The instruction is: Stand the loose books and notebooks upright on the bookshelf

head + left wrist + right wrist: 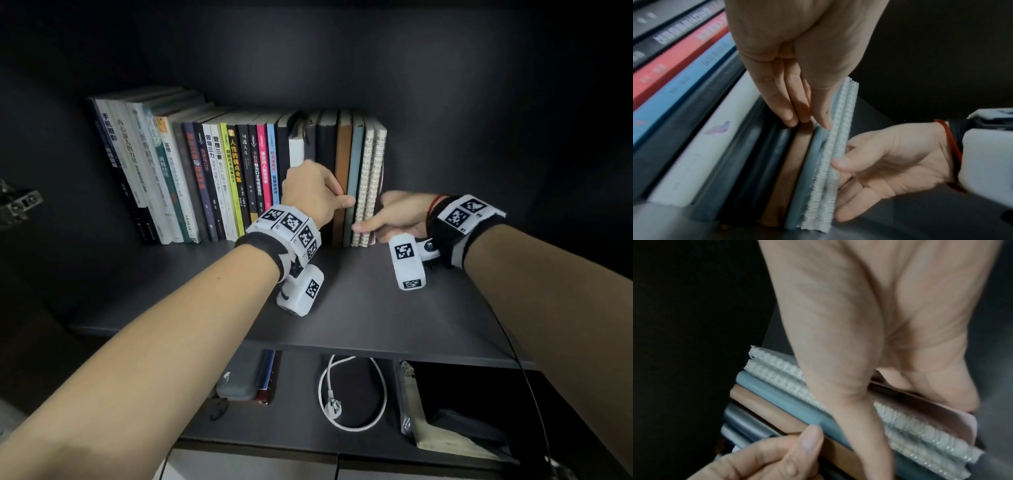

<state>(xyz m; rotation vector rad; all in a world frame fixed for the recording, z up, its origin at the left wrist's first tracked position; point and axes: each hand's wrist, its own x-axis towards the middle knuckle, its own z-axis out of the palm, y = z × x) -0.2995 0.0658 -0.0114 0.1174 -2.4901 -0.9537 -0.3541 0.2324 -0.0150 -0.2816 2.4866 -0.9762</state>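
A row of upright books fills the left of the dark shelf. At its right end stand dark notebooks, a brown notebook, a blue-grey notebook and two spiral notebooks, all upright. My left hand lies with straight fingers on the dark and brown spines, thumb on the blue-grey spine. My right hand grips the spiral notebooks low down. Its thumb crosses their wire bindings and its fingers lie on the right-hand cover.
Bare shelf runs to the right of the notebooks and in front of the row. On the lower shelf lie a grey case, a white cable with plug and a pale bag. A metal hinge sits at the left wall.
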